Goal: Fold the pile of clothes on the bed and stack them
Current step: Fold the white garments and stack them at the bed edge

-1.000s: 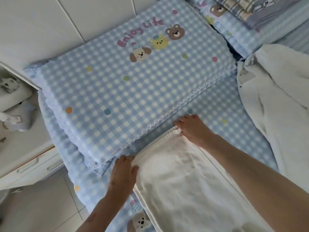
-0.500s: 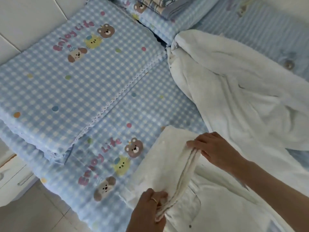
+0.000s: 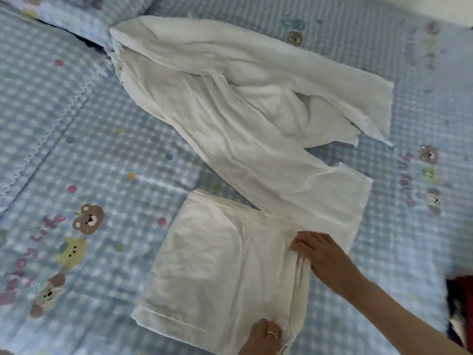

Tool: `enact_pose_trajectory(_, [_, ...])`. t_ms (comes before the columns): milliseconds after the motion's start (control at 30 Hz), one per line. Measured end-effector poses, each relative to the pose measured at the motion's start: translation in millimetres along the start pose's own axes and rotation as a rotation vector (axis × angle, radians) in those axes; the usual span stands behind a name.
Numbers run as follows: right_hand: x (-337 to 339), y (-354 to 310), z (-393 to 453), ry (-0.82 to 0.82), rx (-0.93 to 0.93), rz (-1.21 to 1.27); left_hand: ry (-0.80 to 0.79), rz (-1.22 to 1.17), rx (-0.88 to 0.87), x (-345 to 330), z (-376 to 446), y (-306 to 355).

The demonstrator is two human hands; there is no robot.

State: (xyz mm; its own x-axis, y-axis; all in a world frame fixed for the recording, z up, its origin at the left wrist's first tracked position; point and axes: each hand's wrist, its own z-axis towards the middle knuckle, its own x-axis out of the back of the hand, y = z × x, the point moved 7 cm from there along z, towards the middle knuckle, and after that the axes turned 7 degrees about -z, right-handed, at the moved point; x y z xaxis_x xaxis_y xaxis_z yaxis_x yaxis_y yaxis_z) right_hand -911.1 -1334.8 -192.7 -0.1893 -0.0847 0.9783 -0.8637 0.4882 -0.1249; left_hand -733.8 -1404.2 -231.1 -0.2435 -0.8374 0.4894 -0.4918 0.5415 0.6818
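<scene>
My right hand (image 3: 323, 257) comes in bare, with no glove, no watch and no bracelet on the wrist, and my forearm behind it is uncovered all the way to the frame's lower right edge; no sleeve shows on it. My left hand (image 3: 263, 338) is bare too, and only part of it shows at the bottom edge. On one of its fingers I wear a thin, plain gold-coloured metal ring (image 3: 271, 334), a smooth narrow band without any stone. My nails look short; whether they are painted is too blurred to tell.
</scene>
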Motion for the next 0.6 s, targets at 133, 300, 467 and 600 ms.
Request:
enact_pose_trajectory(133, [-37,19,-25,-0.188,-0.24,0.029,-0.099,-0.085,0.003,-35,-16,5])
enact_pose_trajectory(300, [-22,-34,-24,0.192,-0.583,0.142,-0.053,0.022,-0.028,5,3,-6])
enact_pose_trajectory(467, [-86,-120,26,0.075,-0.451,0.163,0.33,0.253,-0.128,107,45,-71])
enact_pose_trajectory(600, [-129,-87,18,-0.034,-0.446,0.113,0.175,0.548,-0.197,130,88,-139])
